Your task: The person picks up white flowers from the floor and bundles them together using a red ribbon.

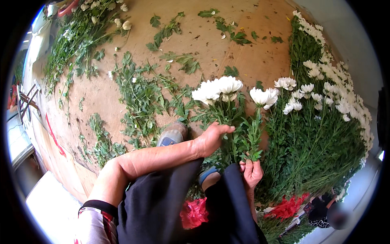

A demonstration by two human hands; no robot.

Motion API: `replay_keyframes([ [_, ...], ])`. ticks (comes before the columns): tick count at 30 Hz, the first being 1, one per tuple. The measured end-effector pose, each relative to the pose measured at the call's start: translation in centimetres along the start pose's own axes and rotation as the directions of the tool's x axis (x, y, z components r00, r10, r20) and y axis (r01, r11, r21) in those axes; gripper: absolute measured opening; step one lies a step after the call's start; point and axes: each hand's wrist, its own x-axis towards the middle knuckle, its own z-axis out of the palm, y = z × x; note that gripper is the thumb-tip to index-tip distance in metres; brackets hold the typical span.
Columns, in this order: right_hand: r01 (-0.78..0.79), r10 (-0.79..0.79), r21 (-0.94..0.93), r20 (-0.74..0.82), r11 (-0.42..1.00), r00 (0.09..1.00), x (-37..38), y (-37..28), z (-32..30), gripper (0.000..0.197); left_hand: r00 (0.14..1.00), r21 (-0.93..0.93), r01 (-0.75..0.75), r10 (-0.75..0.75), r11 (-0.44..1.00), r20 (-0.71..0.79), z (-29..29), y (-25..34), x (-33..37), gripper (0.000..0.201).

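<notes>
A small bunch of white chrysanthemums point(218, 90) stands upright between my knees, its blooms pointing away from me. My left hand point(212, 139) is closed round its leafy stems, the thumb stretched across toward the right. Just right of the bunch is a single white chrysanthemum point(264, 98) with a leafy green stem. Low on that stem, my right hand point(252, 173) pinches it between thumb and fingers near the lower leaves. The stem ends below both hands are mostly hidden by my dark trousers and the foliage.
A large heap of white chrysanthemums point(317, 134) lies along my right. Loose stripped leaves point(138, 91) cover the brown floor ahead, and more cut flowers point(77, 49) lie far left. Red plastic strips point(194, 213) rest in my lap, others point(286, 206) at lower right. Another person point(323, 209) shows there.
</notes>
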Motion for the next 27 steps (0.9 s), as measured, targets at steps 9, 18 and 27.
replay_keyframes([
  [9, 0.195, -0.183, -0.213, 0.071, 0.957, 0.98, 0.2, -0.3, 1.1, 0.008, 0.778, 0.709, -0.618, 0.393, 0.339, 0.49, -1.2, -0.6, -0.4, 0.04],
  [18, 0.209, -0.198, -0.206, 0.071, 0.956, 0.978, 0.5, 0.0, 0.9, 0.015, 0.883, 0.342, -0.421, 0.292, 0.84, 0.368, 0.5, -0.1, -1.4, 0.035],
  [27, 0.293, -0.307, -0.339, 0.013, 0.894, 0.951, -2.1, 0.4, -1.3, 0.025, 0.867, 0.39, -0.111, -0.103, 0.914, 0.488, 2.3, -1.6, -4.5, 0.035],
])
